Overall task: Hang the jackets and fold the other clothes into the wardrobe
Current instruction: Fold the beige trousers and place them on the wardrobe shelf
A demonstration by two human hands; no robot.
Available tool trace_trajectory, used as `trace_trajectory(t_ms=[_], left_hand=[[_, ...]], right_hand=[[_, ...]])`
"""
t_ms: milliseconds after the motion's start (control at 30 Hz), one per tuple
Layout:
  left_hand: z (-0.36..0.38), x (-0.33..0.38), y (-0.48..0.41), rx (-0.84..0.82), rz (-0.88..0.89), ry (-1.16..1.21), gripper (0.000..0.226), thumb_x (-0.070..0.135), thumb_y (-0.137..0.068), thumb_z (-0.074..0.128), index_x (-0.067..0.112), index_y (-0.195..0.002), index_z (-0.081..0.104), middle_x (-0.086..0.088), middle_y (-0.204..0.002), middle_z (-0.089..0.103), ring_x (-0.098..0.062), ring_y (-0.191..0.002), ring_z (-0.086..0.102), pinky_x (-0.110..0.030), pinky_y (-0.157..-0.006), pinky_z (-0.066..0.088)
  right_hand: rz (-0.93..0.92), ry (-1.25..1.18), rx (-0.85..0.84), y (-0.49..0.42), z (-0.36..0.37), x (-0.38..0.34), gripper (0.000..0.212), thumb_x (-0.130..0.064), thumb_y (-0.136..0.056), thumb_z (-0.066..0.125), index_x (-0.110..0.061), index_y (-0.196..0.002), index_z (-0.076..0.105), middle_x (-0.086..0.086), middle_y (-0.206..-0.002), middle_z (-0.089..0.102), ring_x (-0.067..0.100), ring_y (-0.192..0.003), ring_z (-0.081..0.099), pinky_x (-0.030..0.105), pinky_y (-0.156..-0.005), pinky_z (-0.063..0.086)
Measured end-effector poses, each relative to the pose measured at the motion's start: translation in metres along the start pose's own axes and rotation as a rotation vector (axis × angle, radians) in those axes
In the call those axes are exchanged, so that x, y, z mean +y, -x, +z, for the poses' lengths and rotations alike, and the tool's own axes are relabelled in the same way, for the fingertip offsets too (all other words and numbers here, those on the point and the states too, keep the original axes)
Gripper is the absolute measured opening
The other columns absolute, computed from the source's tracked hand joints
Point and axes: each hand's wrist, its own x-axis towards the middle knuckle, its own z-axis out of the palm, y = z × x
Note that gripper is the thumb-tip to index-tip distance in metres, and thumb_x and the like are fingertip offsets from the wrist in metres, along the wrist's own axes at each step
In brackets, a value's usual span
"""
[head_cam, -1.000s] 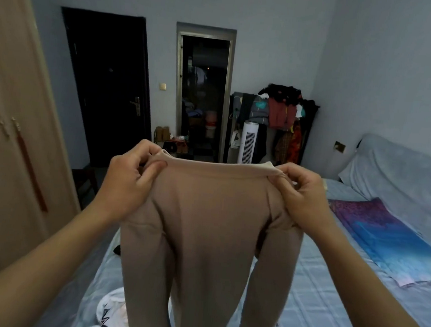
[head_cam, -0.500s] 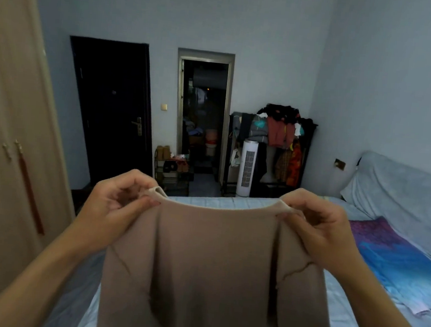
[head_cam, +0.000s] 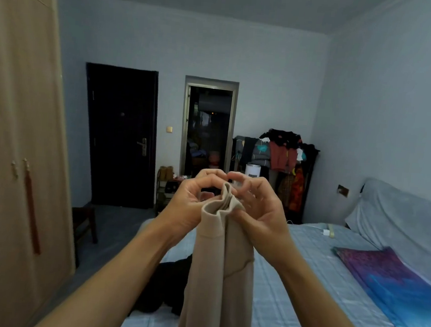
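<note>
Left hand [head_cam: 193,200] and right hand [head_cam: 260,209] pinch the beige garment [head_cam: 219,281] doubled lengthwise, 1 fold in; a dark garment [head_cam: 169,289] waits on the bed [head_cam: 314,237], wardrobe [head_cam: 15,145] shut.

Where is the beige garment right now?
Head view, centre: the beige garment hangs over the bed, its top pinched between the left hand and right hand.

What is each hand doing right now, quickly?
Left hand: grips the top edge of the beige garment.
Right hand: pinches the same top edge of that garment.
</note>
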Motion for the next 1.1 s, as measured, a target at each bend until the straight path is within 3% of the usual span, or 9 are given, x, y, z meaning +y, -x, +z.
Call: trace_trajectory(t_ms=[167, 233, 300, 433, 500, 667, 767, 900, 1100], left_hand=[[-0.004, 0.003, 0.009, 0.217, -0.064, -0.297, 0.033, 0.037, -0.074, 0.085, 0.035, -0.102, 0.068, 0.015, -0.107, 0.068, -0.007, -0.108, 0.061, -0.035, -0.090, 0.053], [-0.010, 0.003, 0.020, 0.231, -0.104, -0.179, 0.021, 0.043, -0.088, 0.070, 0.028, -0.103, 0.070, 0.004, -0.104, 0.071, -0.018, -0.104, 0.066, -0.036, -0.085, 0.057], [-0.016, 0.002, 0.035, 0.139, -0.163, -0.081, 0.034, 0.054, -0.089, 0.060, 0.028, -0.110, 0.069, 0.002, -0.111, 0.071, -0.018, -0.107, 0.066, -0.040, -0.090, 0.055], [-0.008, -0.009, 0.056, 0.105, -0.026, -0.701, 0.039, 0.041, -0.071, 0.084, 0.034, -0.104, 0.065, 0.017, -0.115, 0.059, -0.007, -0.114, 0.053, -0.037, -0.094, 0.047], [-0.002, -0.012, 0.057, 0.221, 0.054, -0.731, 0.020, 0.031, -0.077, 0.083, 0.025, -0.091, 0.069, 0.012, -0.111, 0.059, -0.010, -0.110, 0.052, -0.038, -0.090, 0.048], [0.003, -0.012, 0.061, 0.147, 0.115, -0.587, 0.016, 0.032, -0.093, 0.067, 0.021, -0.081, 0.064, 0.007, -0.073, 0.060, -0.014, -0.068, 0.056, -0.037, -0.060, 0.048], [0.010, -0.011, 0.060, 0.145, 0.097, -0.591, 0.014, 0.029, -0.093, 0.065, 0.022, -0.081, 0.062, 0.004, -0.070, 0.060, -0.016, -0.063, 0.055, -0.033, -0.055, 0.044], [0.012, -0.015, 0.059, 0.165, 0.041, -0.626, 0.012, 0.016, -0.090, 0.067, 0.023, -0.082, 0.062, 0.001, -0.069, 0.061, -0.017, -0.062, 0.055, -0.031, -0.054, 0.044], [0.010, -0.016, 0.060, 0.176, 0.030, -0.713, 0.012, 0.008, -0.089, 0.068, 0.018, -0.082, 0.065, 0.002, -0.064, 0.058, -0.010, -0.057, 0.051, -0.014, -0.051, 0.035]], right_hand=[[0.042, 0.274, 0.034, 0.011, 0.000, 0.000, 0.028, -0.014, -0.091, 0.069, -0.012, -0.117, 0.058, 0.001, -0.096, 0.070, 0.016, -0.090, 0.069, 0.027, -0.078, 0.055], [0.008, 0.450, 0.073, 0.014, -0.002, 0.000, 0.026, -0.024, -0.088, 0.069, -0.025, -0.114, 0.063, -0.011, -0.100, 0.069, 0.011, -0.093, 0.068, 0.021, -0.078, 0.054], [-0.019, 0.575, 0.114, 0.016, -0.006, 0.001, 0.024, -0.024, -0.088, 0.069, -0.026, -0.111, 0.064, -0.015, -0.101, 0.067, 0.009, -0.096, 0.066, 0.019, -0.077, 0.054], [-0.064, 0.721, 0.129, 0.021, -0.001, 0.006, 0.018, -0.009, -0.090, 0.066, -0.024, -0.096, 0.061, -0.010, -0.092, 0.059, 0.012, -0.084, 0.060, 0.018, -0.066, 0.049], [-0.101, 0.766, 0.129, 0.025, 0.003, 0.008, 0.024, -0.005, -0.090, 0.063, -0.028, -0.093, 0.056, -0.010, -0.090, 0.054, 0.010, -0.080, 0.056, 0.013, -0.066, 0.044], [-0.051, 0.753, 0.159, 0.050, 0.003, 0.010, 0.029, -0.001, -0.089, 0.064, -0.026, -0.097, 0.054, -0.014, -0.084, 0.056, 0.007, -0.074, 0.057, 0.010, -0.063, 0.042], [0.031, 0.755, 0.200, 0.067, 0.003, 0.013, 0.031, -0.009, -0.083, 0.075, -0.027, -0.100, 0.056, -0.012, -0.084, 0.060, 0.010, -0.073, 0.061, 0.020, -0.059, 0.049], [0.217, 0.642, 0.215, 0.092, 0.010, 0.020, 0.049, -0.020, -0.071, 0.086, -0.027, -0.113, 0.059, -0.014, -0.095, 0.066, 0.006, -0.085, 0.066, 0.017, -0.062, 0.053], [0.427, 0.504, 0.270, 0.135, 0.037, 0.046, 0.042, -0.021, -0.071, 0.084, -0.021, -0.107, 0.063, -0.007, -0.095, 0.070, 0.009, -0.087, 0.068, 0.035, -0.072, 0.060]])
